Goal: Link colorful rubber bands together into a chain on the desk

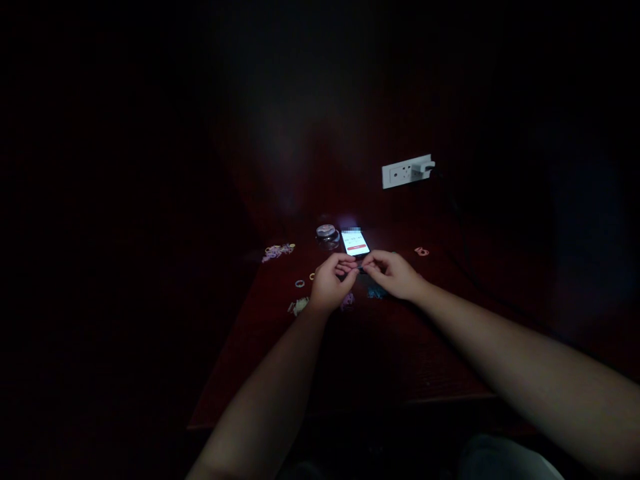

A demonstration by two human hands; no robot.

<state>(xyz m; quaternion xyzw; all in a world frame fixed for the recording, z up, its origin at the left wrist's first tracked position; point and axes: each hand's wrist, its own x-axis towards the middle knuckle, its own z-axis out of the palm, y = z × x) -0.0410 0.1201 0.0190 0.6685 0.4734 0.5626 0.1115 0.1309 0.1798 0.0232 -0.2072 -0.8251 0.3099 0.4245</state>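
My left hand (334, 282) and my right hand (392, 273) meet fingertip to fingertip above the dark red table (375, 360). Both are closed in a pinch. Something small and dark sits between the fingertips, too dim to name. Just beyond them a phone (355, 243) lies with its screen lit. Under and beside my right hand is a pile of small teal pieces (376, 292). Small purple pieces (347, 301) lie beneath the gap between the hands. Next to my left wrist are pale yellow-green pieces (300, 306), with a small bluish ring (299, 284) farther back.
A round lidded jar (327, 235) stands left of the phone. Mixed pale purple and yellow pieces (279, 252) lie near the left edge. To the right is a small orange-pink looped item (422, 251). A wall socket (407, 171) holds a plug with a dark cable.
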